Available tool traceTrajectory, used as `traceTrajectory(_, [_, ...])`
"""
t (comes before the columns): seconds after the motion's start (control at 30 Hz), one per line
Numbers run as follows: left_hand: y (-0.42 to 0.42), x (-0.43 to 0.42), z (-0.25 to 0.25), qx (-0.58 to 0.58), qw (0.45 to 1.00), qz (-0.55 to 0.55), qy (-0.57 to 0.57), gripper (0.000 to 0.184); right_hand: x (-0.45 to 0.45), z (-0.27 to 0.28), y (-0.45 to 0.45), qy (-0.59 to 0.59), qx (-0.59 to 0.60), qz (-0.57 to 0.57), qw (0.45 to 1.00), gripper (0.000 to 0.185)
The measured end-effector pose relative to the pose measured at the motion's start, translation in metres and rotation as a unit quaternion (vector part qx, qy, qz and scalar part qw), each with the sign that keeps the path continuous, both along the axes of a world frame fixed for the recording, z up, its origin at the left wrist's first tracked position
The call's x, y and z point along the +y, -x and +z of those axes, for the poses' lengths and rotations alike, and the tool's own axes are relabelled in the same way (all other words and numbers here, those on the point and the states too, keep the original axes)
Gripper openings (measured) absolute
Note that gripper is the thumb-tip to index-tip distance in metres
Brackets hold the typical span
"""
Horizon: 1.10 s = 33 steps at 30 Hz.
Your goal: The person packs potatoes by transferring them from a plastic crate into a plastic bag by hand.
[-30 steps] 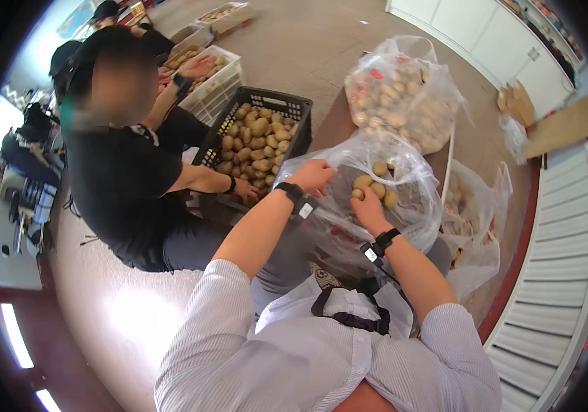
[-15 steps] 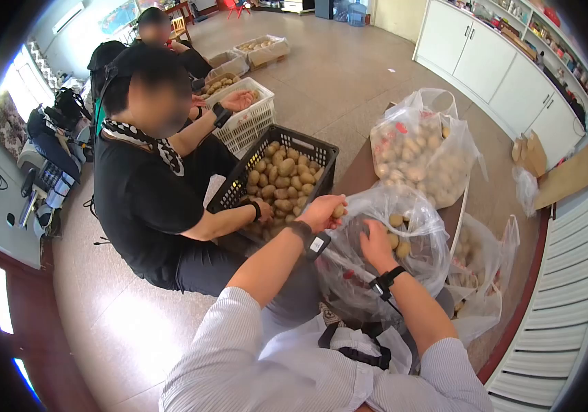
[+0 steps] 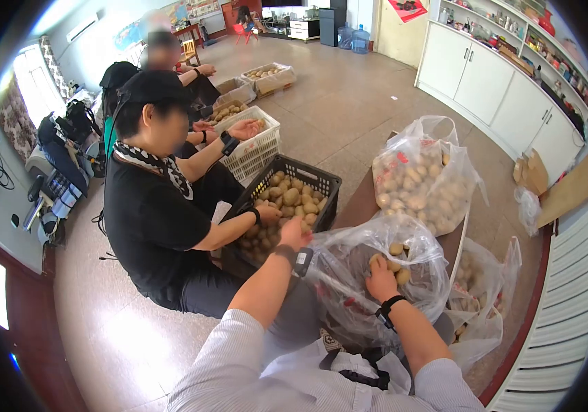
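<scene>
My left hand (image 3: 296,234) is over the near right side of a black plastic crate (image 3: 334,184) filled with potatoes (image 3: 292,195). Its fingers are blurred and partly turned away, so whether they hold a potato is unclear. Inside the mouth of a clear plastic bag (image 3: 335,264), my right hand (image 3: 380,281) has its fingers closed around a potato (image 3: 375,259). Several other potatoes (image 3: 402,264) lie in the bag beside its fingertips. Both wrists wear dark straps with small devices.
A person in black (image 3: 150,199) sits at the left with a hand in the crate. Beyond are a white crate (image 3: 256,151) and boxes of potatoes. A full potato bag (image 3: 421,178) stands on a low brown bench (image 3: 356,199); another bag (image 3: 483,281) is on the right.
My left hand has moved left from beside the bag to the black crate. The potato it held no longer shows clearly. My right hand has closed on a potato in the bag.
</scene>
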<state>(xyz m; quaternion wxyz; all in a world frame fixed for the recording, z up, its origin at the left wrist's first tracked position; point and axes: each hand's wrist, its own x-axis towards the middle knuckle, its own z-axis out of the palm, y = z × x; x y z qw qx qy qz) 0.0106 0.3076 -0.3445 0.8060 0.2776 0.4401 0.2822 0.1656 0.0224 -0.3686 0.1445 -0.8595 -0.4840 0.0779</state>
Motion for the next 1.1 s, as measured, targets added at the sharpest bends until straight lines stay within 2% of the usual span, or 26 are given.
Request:
traceTrajectory(0.03, [0.002,0.003,-0.002,0.025,0.999,0.03,0.013,0.029,-0.001,0.0,0.001,0.003,-0.033,0.01,0.999,0.051])
traceTrajectory(0.07, [0.006,0.006,-0.005,0.011,1.0,0.015,0.011,0.037,-0.004,0.0,0.001,0.003,-0.034,0.009,0.999,0.051])
traceTrajectory(0.1, [0.007,0.008,-0.008,0.011,1.0,0.013,0.011,0.037,-0.007,0.0,0.002,-0.01,-0.053,0.017,0.998,0.05])
traceTrajectory(0.23, [0.009,0.025,-0.042,0.026,0.997,0.023,-0.074,0.031,-0.018,-0.006,0.002,-0.041,-0.097,0.012,0.994,0.045])
traceTrajectory(0.27, [0.01,0.036,-0.072,0.1,0.952,-0.058,-0.283,0.03,-0.021,-0.005,0.002,-0.041,-0.098,0.01,0.994,0.045])
traceTrajectory(0.3, [0.01,0.046,-0.093,0.171,0.878,-0.093,-0.436,0.029,-0.024,-0.003,0.003,-0.038,-0.082,0.004,0.996,0.044])
traceTrajectory(0.33, [0.011,0.053,-0.112,0.212,0.837,-0.098,-0.494,0.028,-0.026,-0.001,0.003,-0.035,-0.067,-0.002,0.997,0.042])
traceTrajectory(0.37, [0.011,0.038,-0.077,0.154,0.92,-0.075,-0.353,0.026,-0.027,-0.001,0.003,-0.037,-0.069,-0.004,0.997,0.042])
traceTrajectory(0.4, [0.011,0.023,-0.039,0.074,0.98,-0.002,-0.184,0.025,-0.028,-0.002,0.003,-0.032,-0.061,-0.01,0.998,0.041])
traceTrajectory(0.43, [0.012,0.005,0.004,0.017,0.995,0.093,-0.031,0.023,-0.029,-0.002,0.003,-0.026,-0.053,-0.016,0.998,0.04])
traceTrajectory(0.57, [0.013,0.003,-0.002,0.017,0.991,0.126,-0.047,0.023,-0.032,0.0,0.005,-0.048,-0.022,-0.018,0.998,0.039])
traceTrajectory(0.67, [0.016,0.01,-0.005,0.076,0.991,0.103,-0.05,0.024,-0.034,0.003,0.006,-0.097,0.009,-0.025,0.995,0.037])
traceTrajectory(0.73, [0.016,0.011,-0.003,0.113,0.988,0.087,-0.059,0.036,-0.035,0.006,0.007,-0.132,0.052,-0.052,0.988,0.035])
traceTrajectory(0.8, [0.013,0.0,0.013,0.113,0.987,0.067,-0.093,0.036,-0.033,-0.017,-0.004,-0.16,0.058,-0.078,0.982,0.034])
traceTrajectory(0.87, [0.0,-0.011,0.021,0.104,0.978,0.095,-0.153,0.019,-0.034,-0.019,-0.011,-0.19,0.063,-0.104,0.974,0.034])
traceTrajectory(0.9, [-0.007,-0.016,0.025,0.103,0.978,0.094,-0.153,0.019,-0.035,-0.02,-0.014,-0.193,0.104,-0.121,0.968,0.034])
traceTrajectory(0.93, [-0.011,-0.024,0.036,0.102,0.979,0.08,-0.159,0.02,-0.036,-0.018,-0.015,-0.195,0.146,-0.137,0.96,0.034])
traceTrajectory(1.03, [-0.018,-0.046,0.057,0.082,0.979,0.034,-0.182,0.025,-0.037,-0.024,-0.017,-0.193,0.133,-0.135,0.963,0.036])
traceTrajectory(1.1, [-0.023,-0.058,0.064,0.068,0.968,-0.08,-0.228,0.024,-0.035,-0.026,-0.017,-0.185,0.147,-0.14,0.962,0.038])
